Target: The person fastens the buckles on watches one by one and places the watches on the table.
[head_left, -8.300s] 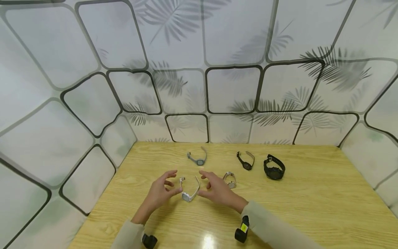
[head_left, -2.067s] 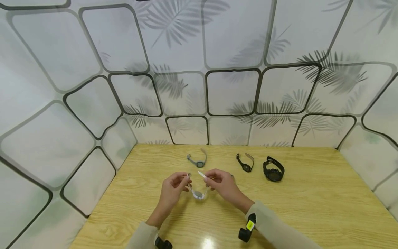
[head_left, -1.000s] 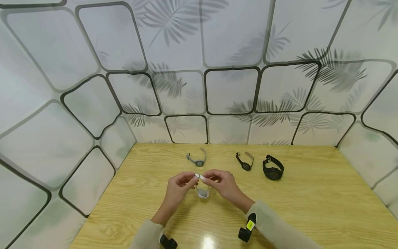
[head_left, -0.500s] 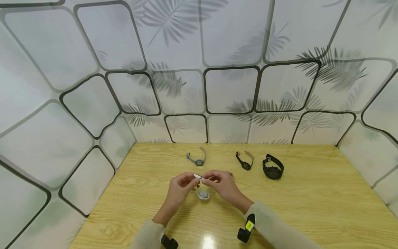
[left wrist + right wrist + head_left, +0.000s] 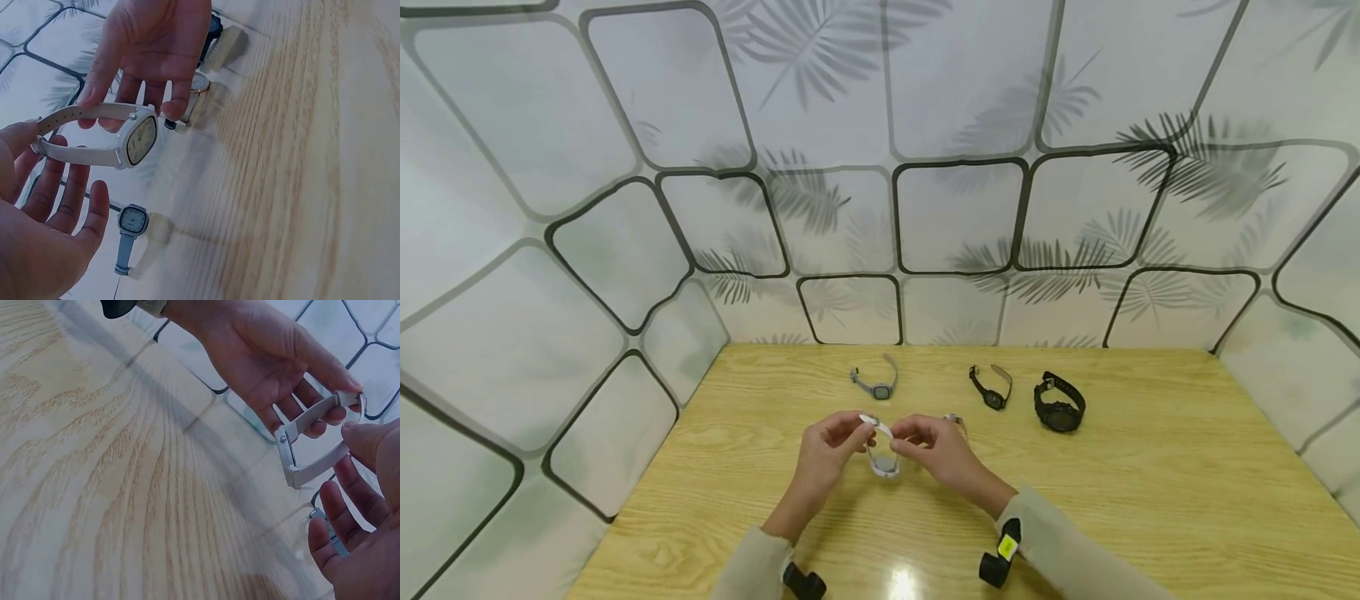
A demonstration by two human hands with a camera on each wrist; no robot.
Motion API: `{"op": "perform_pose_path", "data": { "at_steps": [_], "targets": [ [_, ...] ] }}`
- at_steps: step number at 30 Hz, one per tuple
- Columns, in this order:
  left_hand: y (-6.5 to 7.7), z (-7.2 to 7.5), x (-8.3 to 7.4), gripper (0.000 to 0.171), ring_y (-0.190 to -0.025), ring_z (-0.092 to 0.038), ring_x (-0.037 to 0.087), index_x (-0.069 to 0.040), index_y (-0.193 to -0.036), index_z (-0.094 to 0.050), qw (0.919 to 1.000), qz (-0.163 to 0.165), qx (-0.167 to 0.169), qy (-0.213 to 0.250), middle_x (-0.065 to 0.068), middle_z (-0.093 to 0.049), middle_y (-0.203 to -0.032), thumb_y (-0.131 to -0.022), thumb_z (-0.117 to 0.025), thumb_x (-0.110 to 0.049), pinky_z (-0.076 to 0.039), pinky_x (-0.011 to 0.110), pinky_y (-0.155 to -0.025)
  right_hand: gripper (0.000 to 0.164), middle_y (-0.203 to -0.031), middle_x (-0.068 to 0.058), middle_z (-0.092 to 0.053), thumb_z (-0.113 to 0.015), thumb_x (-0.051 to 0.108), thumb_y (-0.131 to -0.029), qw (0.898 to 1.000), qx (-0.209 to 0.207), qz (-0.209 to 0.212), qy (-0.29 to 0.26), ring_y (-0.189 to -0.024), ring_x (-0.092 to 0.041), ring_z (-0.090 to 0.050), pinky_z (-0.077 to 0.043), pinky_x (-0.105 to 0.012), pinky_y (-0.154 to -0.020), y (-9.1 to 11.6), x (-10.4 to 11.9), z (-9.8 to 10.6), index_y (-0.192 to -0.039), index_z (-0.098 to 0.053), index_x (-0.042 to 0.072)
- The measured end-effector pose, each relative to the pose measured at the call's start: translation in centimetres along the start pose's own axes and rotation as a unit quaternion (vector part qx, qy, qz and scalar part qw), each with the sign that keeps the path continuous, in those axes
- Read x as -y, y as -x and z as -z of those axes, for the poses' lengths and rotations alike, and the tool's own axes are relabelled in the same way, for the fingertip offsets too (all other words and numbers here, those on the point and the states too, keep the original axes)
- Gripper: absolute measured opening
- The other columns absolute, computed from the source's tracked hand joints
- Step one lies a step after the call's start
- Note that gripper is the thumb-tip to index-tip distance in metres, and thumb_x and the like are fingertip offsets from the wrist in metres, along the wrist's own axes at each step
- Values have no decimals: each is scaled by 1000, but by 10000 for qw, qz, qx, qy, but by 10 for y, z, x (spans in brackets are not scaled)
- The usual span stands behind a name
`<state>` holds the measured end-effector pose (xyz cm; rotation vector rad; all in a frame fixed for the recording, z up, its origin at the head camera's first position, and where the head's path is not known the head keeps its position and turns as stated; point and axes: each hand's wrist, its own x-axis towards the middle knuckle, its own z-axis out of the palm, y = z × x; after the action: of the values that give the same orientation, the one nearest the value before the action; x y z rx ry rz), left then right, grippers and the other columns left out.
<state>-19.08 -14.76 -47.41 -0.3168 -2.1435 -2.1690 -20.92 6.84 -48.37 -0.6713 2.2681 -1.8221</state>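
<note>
A white wristwatch (image 5: 886,468) hangs above the table, its dial at the bottom and its strap ends meeting at the top in a loop. My left hand (image 5: 822,457) pinches the strap at the buckle end, between thumb and fingers. My right hand (image 5: 942,454) pinches the other half of the strap (image 5: 65,115), a little below the join. In the head view a white strap tip pokes up beside the left thumb. The left wrist view shows the pale watch face (image 5: 142,139); the right wrist view shows the case (image 5: 287,459) edge-on. Fingertips partly cover the buckle.
Behind the hands on the wooden table (image 5: 1150,467) lie a grey watch (image 5: 881,391), a small black watch (image 5: 993,398) and a larger black watch (image 5: 1060,415). Another light-strapped watch (image 5: 957,420) is partly hidden by the right hand. Patterned fabric (image 5: 962,217) stands behind the table.
The white watch lay on the table between the hands at first; both hands lifted it. Its strap ends, apart 2.1 seconds ago, now meet. Just now the right hand slid lower along the strap.
</note>
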Motion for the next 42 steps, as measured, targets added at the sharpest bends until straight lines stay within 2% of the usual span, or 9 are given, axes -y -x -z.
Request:
{"op": "perform_pose_path", "data": {
  "at_steps": [2, 9, 13, 18, 23, 29, 34, 42],
  "targets": [
    [0, 1, 0, 20, -85, -70, 17, 1, -109, -74, 10000, 34, 29, 26, 20, -74, -100, -97, -74, -15, -59, 30, -75, 24, -111, -9, -72, -71, 22, -100, 10000, 14, 56, 22, -96, -23, -66, -58, -43, -78, 0, 0, 0, -116, -73, 5],
    [2, -3, 3, 18, -83, -69, 20, 2, -104, -74, 9995, 145, 195, -192, 17, -73, -95, -97, -74, -15, -60, 34, -76, 19, -110, 0, -74, -71, 28, -99, 9996, -43, 146, 223, -95, -19, -67, -57, -31, -81, 0, -1, -1, -113, -76, 16],
    [3, -6, 5, 19, -83, -69, 20, 2, -99, -74, 9991, 232, 169, -316, 15, -73, -92, -97, -74, -17, -59, 33, -76, 19, -110, 2, -73, -72, 30, -99, 9996, -111, 158, 225, -95, -19, -67, -56, -30, -81, -1, 0, -3, -113, -76, 18],
    [2, -7, 3, 19, -84, -68, 21, -1, -99, -75, 9993, 233, 86, -284, 12, -73, -92, -96, -75, -19, -58, 33, -77, 17, -110, 1, -72, -72, 28, -99, 9999, -20, 94, 137, -96, -21, -66, -57, -31, -80, 0, -1, -3, -112, -75, 17],
    [2, -6, 0, 17, -84, -68, 23, -2, -100, -76, 9996, 161, 13, -224, 14, -73, -92, -97, -75, -19, -58, 32, -77, 18, -110, -3, -70, -71, 24, -100, 9998, 163, 15, 75, -96, -22, -66, -57, -33, -77, 3, -3, -4, -114, -72, 13],
    [2, -7, 2, 18, -83, -68, 25, 1, -99, -75, 9993, 266, -5, -268, 18, -73, -92, -95, -77, -17, -58, 32, -76, 19, -108, -3, -72, -72, 25, -99, 10000, 45, 61, 47, -94, -23, -67, -57, -32, -75, 4, -4, -5, -113, -73, 13],
    [2, -8, 5, 18, -84, -67, 21, 0, -101, -75, 9987, 397, 100, -320, 16, -73, -93, -95, -77, -17, -56, 29, -76, 19, -108, -3, -73, -72, 25, -99, 9999, -16, 169, -13, -92, -24, -67, -57, -30, -73, 3, -5, -6, -114, -74, 14],
    [3, -9, 5, 17, -84, -67, 18, -1, -100, -76, 9981, 432, 124, -411, 13, -73, -93, -95, -77, -18, -55, 27, -77, 20, -108, -1, -72, -72, 27, -99, 9999, -57, 146, -7, -91, -24, -66, -57, -30, -74, 4, -7, -6, -114, -74, 14]
  ]
}}
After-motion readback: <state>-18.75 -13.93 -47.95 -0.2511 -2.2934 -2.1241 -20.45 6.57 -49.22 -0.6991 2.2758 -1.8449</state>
